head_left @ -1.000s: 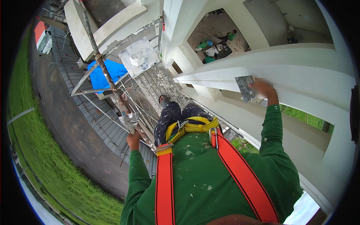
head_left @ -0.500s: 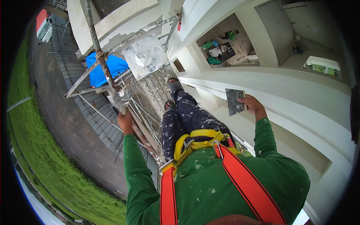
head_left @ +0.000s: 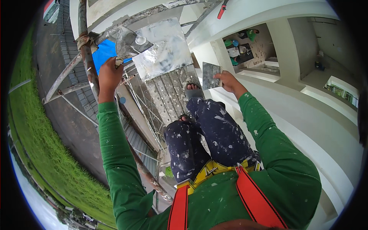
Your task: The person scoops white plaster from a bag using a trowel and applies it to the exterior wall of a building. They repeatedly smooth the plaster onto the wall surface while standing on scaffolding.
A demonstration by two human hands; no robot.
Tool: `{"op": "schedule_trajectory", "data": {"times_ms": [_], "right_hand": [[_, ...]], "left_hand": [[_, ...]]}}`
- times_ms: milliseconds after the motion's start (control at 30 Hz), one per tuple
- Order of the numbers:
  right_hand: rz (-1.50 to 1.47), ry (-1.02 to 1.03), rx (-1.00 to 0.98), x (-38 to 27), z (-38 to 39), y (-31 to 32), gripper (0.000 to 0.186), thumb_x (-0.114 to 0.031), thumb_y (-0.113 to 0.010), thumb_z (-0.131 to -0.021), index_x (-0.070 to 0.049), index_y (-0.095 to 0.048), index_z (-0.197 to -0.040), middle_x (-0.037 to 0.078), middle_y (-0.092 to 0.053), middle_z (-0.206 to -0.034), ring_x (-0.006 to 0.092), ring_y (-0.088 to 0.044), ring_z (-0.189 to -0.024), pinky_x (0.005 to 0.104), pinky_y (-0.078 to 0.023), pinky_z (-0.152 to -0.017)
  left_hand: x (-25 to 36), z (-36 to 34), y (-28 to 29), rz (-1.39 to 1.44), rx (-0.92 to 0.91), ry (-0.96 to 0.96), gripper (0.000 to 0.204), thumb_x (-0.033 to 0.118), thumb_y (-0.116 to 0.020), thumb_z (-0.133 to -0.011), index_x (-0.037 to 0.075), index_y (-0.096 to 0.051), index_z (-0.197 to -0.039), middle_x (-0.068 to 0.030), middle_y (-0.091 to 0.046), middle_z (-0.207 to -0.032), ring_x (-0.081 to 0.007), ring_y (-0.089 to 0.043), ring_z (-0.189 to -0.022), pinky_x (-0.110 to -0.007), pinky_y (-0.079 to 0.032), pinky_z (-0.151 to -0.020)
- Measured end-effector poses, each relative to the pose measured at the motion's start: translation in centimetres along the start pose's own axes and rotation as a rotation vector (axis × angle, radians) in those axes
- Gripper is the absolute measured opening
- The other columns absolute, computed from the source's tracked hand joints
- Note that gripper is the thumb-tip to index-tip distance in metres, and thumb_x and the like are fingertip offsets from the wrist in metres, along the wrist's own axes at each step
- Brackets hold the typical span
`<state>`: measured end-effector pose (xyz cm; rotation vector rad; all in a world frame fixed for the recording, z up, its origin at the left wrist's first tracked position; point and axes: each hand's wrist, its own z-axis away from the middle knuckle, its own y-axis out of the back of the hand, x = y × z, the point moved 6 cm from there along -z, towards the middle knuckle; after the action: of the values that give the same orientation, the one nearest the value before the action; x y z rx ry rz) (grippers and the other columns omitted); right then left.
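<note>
My left hand (head_left: pixel 110 76) is closed on the handle of a grey metal plastering tool (head_left: pixel 127 46) with some white material on it. It is raised beside an upright scaffold pole, over the edge of a white-smeared board (head_left: pixel 166 57). My right hand (head_left: pixel 229 80) grips a flat, square grey putty knife (head_left: pixel 210 75) to the right of that board. The board lies at the far end of a spattered metal plank (head_left: pixel 168 96), where my sandalled feet are.
Rusty scaffold poles (head_left: pixel 90 67) and braces line the left, above a metal roof, blue tarp (head_left: pixel 103 51), road and grass. A white building wall (head_left: pixel 306 115) with openings runs along the right; several green-clad people (head_left: pixel 250 35) are inside on a lower floor.
I have moved forward along the plank. My left hand has risen with its tool toward the board, and my right hand has come inward from the wall with the putty knife.
</note>
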<state>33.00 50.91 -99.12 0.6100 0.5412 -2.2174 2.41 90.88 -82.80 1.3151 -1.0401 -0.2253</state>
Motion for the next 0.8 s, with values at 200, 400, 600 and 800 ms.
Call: {"op": "schedule_trajectory", "data": {"times_ms": [200,400,600,800], "right_hand": [[1.373,0.526,-0.187,-0.7,-16.2,-11.4,0.026,-0.016,-0.061,-0.086,-0.012,-0.073,-0.109,0.013,-0.066,-0.104,0.0276,-0.066,-0.097,0.0412,-0.052,-0.086],[1.901,1.275,-0.317,-4.6,-27.1,-17.4,0.025,-0.019,-0.060,-0.085,-0.025,-0.076,-0.104,0.001,-0.065,-0.096,0.0216,-0.062,-0.098,0.0368,-0.043,-0.093],[1.660,1.560,-0.216,-5.5,-32.7,-21.4,0.027,-0.017,-0.059,-0.086,-0.027,-0.073,-0.107,-0.001,-0.067,-0.100,0.0199,-0.061,-0.105,0.0415,-0.041,-0.103],[1.589,1.800,-0.383,-2.9,-31.2,-20.1,0.041,-0.019,-0.064,-0.086,-0.025,-0.065,-0.126,0.002,-0.061,-0.129,0.0243,-0.054,-0.122,0.0481,-0.036,-0.110]], "left_hand": [[-4.2,-0.3,-1.8,-0.195,-0.093,0.002,0.028,0.010,-0.066,-0.077,-0.002,-0.066,-0.102,-0.0211,-0.066,-0.095,-0.0445,-0.063,-0.088,-0.048,-0.050,-0.075],[-2.8,-1.9,-2.4,-0.159,-0.183,0.020,0.017,0.005,-0.064,-0.079,-0.004,-0.064,-0.093,-0.0202,-0.065,-0.080,-0.0347,-0.062,-0.068,-0.041,-0.047,-0.063],[-3.4,-0.8,-2.1,-0.190,-0.148,0.067,0.025,-0.002,-0.059,-0.081,-0.004,-0.066,-0.105,-0.0144,-0.066,-0.081,-0.0200,-0.060,-0.070,-0.034,-0.047,-0.068],[-4.2,-1.3,-3.8,-0.219,-0.271,0.153,0.027,-0.003,-0.058,-0.082,-0.004,-0.065,-0.108,-0.0144,-0.068,-0.086,-0.0176,-0.062,-0.076,-0.032,-0.049,-0.074]]}}
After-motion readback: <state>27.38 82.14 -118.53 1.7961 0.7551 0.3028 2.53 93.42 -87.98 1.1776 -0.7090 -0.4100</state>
